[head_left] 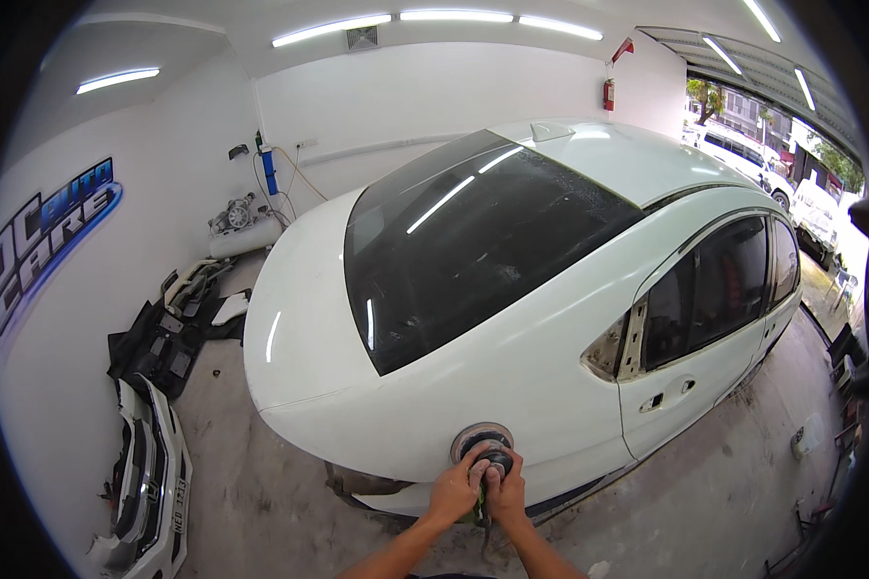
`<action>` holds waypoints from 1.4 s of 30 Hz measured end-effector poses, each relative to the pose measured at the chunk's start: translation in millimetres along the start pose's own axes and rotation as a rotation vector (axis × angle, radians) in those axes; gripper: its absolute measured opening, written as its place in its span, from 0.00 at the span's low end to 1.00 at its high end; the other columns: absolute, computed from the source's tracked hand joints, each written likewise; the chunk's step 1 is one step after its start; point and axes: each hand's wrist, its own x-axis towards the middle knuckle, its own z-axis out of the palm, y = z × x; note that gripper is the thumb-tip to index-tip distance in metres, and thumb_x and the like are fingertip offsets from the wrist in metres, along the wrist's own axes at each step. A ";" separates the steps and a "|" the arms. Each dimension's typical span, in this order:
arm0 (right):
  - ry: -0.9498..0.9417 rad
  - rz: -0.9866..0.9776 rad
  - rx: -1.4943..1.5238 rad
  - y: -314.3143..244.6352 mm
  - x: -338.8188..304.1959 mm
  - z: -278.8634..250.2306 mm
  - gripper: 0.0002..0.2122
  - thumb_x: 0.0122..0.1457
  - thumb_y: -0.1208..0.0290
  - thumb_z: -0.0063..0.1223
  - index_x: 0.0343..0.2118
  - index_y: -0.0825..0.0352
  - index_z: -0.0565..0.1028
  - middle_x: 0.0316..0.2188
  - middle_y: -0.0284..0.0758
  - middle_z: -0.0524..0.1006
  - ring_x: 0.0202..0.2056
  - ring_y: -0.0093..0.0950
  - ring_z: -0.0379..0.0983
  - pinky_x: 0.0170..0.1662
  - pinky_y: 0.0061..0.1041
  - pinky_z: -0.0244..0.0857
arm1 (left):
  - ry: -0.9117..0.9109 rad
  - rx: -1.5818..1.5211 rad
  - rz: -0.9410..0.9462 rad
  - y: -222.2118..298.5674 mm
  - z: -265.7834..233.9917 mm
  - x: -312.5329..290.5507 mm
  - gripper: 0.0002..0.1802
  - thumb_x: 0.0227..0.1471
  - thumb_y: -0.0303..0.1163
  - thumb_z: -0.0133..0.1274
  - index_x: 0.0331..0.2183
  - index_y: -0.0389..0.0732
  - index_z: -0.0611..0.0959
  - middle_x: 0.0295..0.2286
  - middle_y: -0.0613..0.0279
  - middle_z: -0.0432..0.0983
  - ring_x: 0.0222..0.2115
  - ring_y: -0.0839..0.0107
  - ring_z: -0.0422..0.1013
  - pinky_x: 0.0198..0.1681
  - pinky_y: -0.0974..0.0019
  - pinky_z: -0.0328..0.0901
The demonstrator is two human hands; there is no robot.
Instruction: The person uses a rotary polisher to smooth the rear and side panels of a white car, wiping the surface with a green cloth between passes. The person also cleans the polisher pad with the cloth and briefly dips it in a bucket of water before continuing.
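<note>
Both my hands are wrapped round a round-pad power sander (493, 459) at the lower middle. Its disc lies against the rear side panel (541, 415) of a white car (309, 261). My left hand (454, 494) is closed on the tool's left side, fingers over its dark top. On the other side my right hand (505, 490) grips it, thumbs close together. A green part of the sander shows below my hands, and a cord or hose hangs from it. The panel around the disc looks dull and pale. The lamp opening below and left is bare.
Removed bumpers (169, 473) and dark trim pieces (169, 338) lie on the floor at left. An air compressor (241, 227) stands by the far wall, near a blue cylinder (268, 172). At right sit a white bucket (807, 437) and clutter. Door handles are off the car.
</note>
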 end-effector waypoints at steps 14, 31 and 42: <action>0.231 -0.029 0.132 48.3 -30.6 7.2 0.43 0.66 0.29 0.44 0.62 0.73 0.63 0.36 0.49 0.83 0.38 0.38 0.83 0.40 0.35 0.75 | -0.288 0.043 -0.115 -12.1 32.6 -21.6 0.29 0.72 0.56 0.42 0.70 0.66 0.68 0.45 0.43 0.84 0.42 0.39 0.80 0.46 0.46 0.74; -0.238 -0.113 -0.450 -144.3 108.8 58.1 0.29 0.71 0.42 0.47 0.62 0.62 0.64 0.32 0.55 0.83 0.35 0.59 0.81 0.38 0.54 0.73 | 0.176 -0.331 -0.214 -3.5 -117.9 62.8 0.24 0.74 0.51 0.43 0.63 0.54 0.78 0.45 0.43 0.84 0.47 0.44 0.81 0.53 0.53 0.72; -0.192 -0.213 -0.123 -83.7 -18.0 152.2 0.34 0.71 0.41 0.49 0.61 0.72 0.65 0.33 0.55 0.83 0.37 0.52 0.85 0.37 0.41 0.76 | 0.095 -0.274 -0.258 -88.2 -151.5 -52.3 0.26 0.74 0.49 0.44 0.68 0.58 0.71 0.45 0.43 0.84 0.46 0.41 0.80 0.50 0.50 0.74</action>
